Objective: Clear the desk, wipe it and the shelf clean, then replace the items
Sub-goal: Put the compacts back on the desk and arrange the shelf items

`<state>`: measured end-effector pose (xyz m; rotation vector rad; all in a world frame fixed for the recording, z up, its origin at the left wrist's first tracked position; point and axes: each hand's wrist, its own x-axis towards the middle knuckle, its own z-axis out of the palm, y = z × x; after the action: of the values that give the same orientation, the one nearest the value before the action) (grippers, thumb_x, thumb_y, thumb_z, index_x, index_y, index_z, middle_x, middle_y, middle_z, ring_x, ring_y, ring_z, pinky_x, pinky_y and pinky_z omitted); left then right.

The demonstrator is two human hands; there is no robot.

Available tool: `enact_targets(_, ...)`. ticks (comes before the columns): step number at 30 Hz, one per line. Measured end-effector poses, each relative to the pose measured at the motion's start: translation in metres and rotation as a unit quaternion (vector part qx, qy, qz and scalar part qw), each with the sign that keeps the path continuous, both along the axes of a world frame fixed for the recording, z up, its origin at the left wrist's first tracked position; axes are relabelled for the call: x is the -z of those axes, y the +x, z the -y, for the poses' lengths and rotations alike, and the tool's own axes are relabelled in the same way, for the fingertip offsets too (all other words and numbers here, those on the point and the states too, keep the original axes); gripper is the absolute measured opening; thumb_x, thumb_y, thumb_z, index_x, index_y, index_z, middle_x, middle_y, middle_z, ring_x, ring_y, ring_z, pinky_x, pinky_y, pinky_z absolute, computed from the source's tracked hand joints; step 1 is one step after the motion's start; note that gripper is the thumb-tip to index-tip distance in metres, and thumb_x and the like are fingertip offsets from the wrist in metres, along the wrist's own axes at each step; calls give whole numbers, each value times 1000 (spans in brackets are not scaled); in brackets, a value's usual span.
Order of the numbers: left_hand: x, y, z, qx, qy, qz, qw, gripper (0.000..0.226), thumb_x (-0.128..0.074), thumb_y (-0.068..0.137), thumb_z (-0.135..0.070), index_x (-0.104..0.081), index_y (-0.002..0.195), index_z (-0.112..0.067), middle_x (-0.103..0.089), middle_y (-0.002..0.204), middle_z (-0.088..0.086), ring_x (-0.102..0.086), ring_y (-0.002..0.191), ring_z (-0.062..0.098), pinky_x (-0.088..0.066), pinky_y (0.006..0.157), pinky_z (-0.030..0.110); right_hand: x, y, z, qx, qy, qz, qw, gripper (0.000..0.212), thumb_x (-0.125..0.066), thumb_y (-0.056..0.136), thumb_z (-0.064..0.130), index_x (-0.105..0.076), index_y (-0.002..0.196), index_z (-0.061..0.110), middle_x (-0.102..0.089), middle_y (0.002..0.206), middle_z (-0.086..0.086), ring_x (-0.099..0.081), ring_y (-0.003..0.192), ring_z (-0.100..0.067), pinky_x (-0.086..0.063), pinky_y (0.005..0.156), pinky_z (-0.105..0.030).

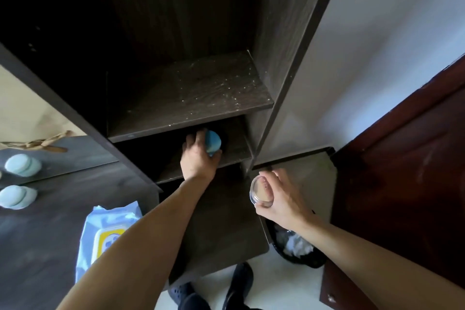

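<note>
1. L hand [198,158] grips blue pot [213,142] at low shelf [236,148], 12 o'clock; near edge, may tip off.
2. R hand [279,196] holds clear jar [261,192]; bin [312,263] at 5 o'clock, jar could drop in.

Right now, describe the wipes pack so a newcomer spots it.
Start at the dark desk left of the shelf unit. On it, nearest the unit, lies the wipes pack, a soft blue packet with a yellow flap, unlike the round case by the mirror.
</note>
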<state>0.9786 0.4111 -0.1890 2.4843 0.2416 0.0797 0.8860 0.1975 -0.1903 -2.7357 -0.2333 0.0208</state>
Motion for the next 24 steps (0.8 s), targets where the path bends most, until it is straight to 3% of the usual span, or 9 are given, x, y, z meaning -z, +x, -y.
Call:
enact_targets(3, -1, -33, -7, 22, 1, 10, 1000, 68, -74, 75, -33, -45, 136, -22, -51, 117, 9, -51, 109, 28, -48, 80, 39, 0, 0, -6, -26, 9, -21, 999, 64, -71, 55, 41, -51, 114, 28, -50, 104, 3, -55, 88, -17, -52, 65, -30)
enact_targets(6, -2, -74, -31, 14, -11, 13, 1000, 66, -73, 75, -41, -46, 133, -24, -51, 112, 3, -53, 105, 23, -48, 77, 35, -3, 1, -24, -74, -8, -30, 997, 68, -71, 59, 47, -49, 120, 27, -47, 109, 6, -51, 94, -11, -44, 75, -20)
enact_targets(16, -23, -170, -177, -94, -8, 41, 995, 63, -70, 64, -46, -55, 121, -25, -56, 102, -9, -59, 90, 15, -43, 70, 21, -5, -11, -153, -234, 35, -48, 970, 73, -62, 59, 53, -45, 126, 29, -42, 115, 9, -51, 101, -11, -52, 71, -27)
enact_targets(20, -21, -187, -247, -142, 7, 10, 990, 63, -74, 62, -41, -54, 120, -26, -56, 103, -8, -60, 92, 19, -42, 67, 24, -8, -18, -224, -265, 58, -41, 962, 68, -65, 55, 46, -48, 119, 30, -47, 109, 7, -56, 93, -14, -53, 61, -31)
enact_targets(24, -15, -189, -315, -146, 35, -31, 988, 65, -76, 66, -39, -50, 124, -25, -55, 105, -4, -57, 98, 23, -49, 70, 33, -6, -13, -299, -274, 62, -42, 959, 72, -63, 54, 47, -45, 122, 31, -47, 111, 6, -56, 98, -14, -53, 64, -31)
